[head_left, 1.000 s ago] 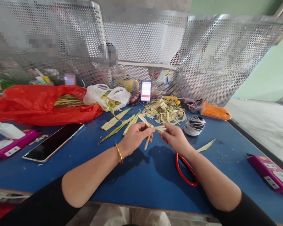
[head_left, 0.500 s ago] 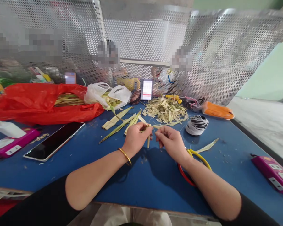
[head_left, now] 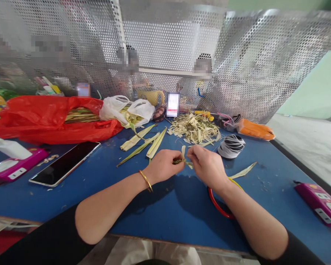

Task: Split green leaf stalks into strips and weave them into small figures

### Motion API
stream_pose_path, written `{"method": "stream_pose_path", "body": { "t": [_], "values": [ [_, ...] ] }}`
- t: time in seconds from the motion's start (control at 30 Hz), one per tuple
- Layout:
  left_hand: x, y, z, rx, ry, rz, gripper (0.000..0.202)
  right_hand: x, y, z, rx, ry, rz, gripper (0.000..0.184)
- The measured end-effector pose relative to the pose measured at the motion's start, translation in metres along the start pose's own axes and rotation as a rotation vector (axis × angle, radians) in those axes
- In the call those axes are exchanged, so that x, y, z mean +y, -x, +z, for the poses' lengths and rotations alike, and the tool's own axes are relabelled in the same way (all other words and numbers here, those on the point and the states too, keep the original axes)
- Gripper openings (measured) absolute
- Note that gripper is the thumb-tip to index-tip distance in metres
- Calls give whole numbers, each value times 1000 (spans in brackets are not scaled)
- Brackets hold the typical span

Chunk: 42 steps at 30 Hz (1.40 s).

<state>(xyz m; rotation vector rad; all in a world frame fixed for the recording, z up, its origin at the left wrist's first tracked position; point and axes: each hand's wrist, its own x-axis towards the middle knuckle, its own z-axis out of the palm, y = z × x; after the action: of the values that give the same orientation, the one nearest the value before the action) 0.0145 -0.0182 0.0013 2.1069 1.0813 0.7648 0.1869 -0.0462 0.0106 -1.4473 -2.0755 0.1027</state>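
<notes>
My left hand (head_left: pixel 165 164) is closed around a small bundle of pale, dry leaf strips (head_left: pixel 183 151), whose ends stick out past the thumb. Close on its right, my right hand (head_left: pixel 205 162) is pinched at the bundle's edge; what lies between its fingertips is too small to make out. Several flat dry leaves (head_left: pixel 156 143) rest on the blue table (head_left: pixel 154 221) beyond my left hand. Under my right wrist show red and yellow loops, like scissor handles (head_left: pixel 217 206), partly hidden. A spool of white thread (head_left: pixel 231 146) stands beyond my right hand.
A heap of leaf shreds (head_left: pixel 194 128) lies before a perforated metal screen (head_left: pixel 168 40), with people behind it. Leftward are a red plastic bag (head_left: pixel 38 117), a white bag (head_left: pixel 139 110), a phone (head_left: pixel 66 163) and a power strip (head_left: pixel 19 169). Another power strip (head_left: pixel 320 206) lies right.
Both hands have come closer together, and my left hand has turned so its back faces up over the bundle. A leaf end now points upward between the hands.
</notes>
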Motion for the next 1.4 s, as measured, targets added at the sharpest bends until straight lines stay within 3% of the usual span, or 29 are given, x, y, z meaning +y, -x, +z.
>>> {"method": "stream_pose_path", "body": {
  "t": [0.07,0.13,0.3,0.4,0.6,0.77,0.87,1.0,1.13,1.27,1.4],
  "values": [
    [0,0,-2,-126,171,5,18,4,-4,-2,-54,-113,32,11],
    [1,-1,-3,-180,375,-24,18,8,-8,-2,-114,-331,96,14],
    [3,-3,0,-20,639,-116,22,10,-12,5,-194,-859,342,21],
    [1,-3,3,113,537,-115,21,4,-9,11,-199,-1003,437,26],
    [-2,0,8,302,3,-34,19,-9,-1,16,-243,-1303,655,26],
    [-3,0,9,335,-120,29,17,-13,-2,13,-214,-1459,838,19],
    [-2,0,7,334,-106,-21,15,-11,-3,10,-192,-1480,884,17],
    [0,-3,4,232,287,-238,13,-7,-5,8,-61,-1482,859,18],
    [-1,-6,4,177,743,-487,13,-4,-7,3,155,-1436,668,23],
    [-2,-8,3,146,877,-581,13,-2,-10,-5,251,-1462,552,23],
    [-1,-7,1,134,951,-642,12,9,-15,-10,482,-1477,631,23]
  ]
}}
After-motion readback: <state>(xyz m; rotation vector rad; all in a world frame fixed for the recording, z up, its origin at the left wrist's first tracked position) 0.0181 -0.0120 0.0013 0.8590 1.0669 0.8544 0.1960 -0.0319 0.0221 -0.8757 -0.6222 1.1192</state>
